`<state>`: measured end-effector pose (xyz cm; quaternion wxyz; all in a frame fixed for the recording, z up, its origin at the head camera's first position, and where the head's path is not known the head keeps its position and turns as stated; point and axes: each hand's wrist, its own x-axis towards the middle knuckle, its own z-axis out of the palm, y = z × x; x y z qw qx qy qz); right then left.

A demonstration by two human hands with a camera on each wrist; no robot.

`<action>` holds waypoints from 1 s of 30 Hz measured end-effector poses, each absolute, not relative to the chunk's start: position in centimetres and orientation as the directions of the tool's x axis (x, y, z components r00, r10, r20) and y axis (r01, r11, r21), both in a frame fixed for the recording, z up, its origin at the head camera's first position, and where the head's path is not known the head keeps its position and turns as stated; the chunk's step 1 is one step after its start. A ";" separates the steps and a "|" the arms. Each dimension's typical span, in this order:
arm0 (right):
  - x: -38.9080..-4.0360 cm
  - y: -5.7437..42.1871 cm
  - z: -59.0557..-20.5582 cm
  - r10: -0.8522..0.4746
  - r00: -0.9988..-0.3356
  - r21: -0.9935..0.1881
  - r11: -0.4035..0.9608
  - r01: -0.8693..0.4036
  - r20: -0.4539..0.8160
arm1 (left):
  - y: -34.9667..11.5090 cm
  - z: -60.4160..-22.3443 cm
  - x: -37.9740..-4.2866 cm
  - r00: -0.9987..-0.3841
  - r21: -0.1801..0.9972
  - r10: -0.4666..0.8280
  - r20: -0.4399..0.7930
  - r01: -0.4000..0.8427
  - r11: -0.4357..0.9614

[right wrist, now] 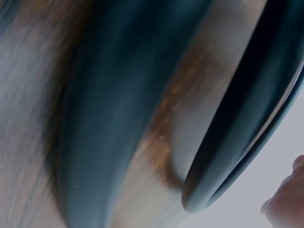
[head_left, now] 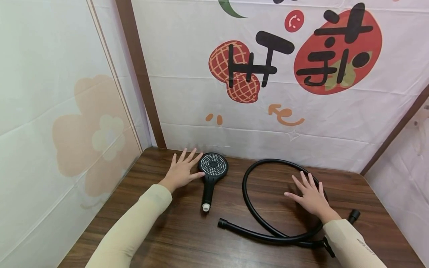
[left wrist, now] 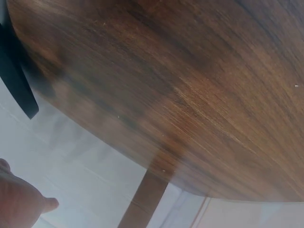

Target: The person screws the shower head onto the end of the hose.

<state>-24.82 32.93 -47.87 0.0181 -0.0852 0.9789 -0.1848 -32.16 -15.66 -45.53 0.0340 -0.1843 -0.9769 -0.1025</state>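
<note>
A black handheld shower head lies face up on the wooden table, its white threaded end toward me. My left hand is spread just left of its head, the thumb by the neck; whether they touch I cannot tell. To the right, a black shower hose lies in a loop, one end fitting pointing left. Over the loop's right side my right hand is spread, holding nothing. The right sleeve hides part of the hose. In the right wrist view the hose looms close and blurred.
The brown wood-grain table meets a white printed cloth wall at the back. Another cloth wall stands along the left side. Near the right forearm lies the hose's other black end.
</note>
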 end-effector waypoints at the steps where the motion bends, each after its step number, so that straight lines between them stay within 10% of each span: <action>1: -24.9 32.9 -47.9 -0.175 -0.985 -0.365 0.917 -0.162 -0.003 | -15.6 -45.5 -32.2 -0.929 0.188 0.355 0.104 0.369 0.910; 30: -24.8 30.6 -48.2 -0.225 -0.974 -0.320 0.922 -0.216 0.007 | -14.4 -45.8 -31.5 -0.916 0.177 0.396 0.063 0.401 0.899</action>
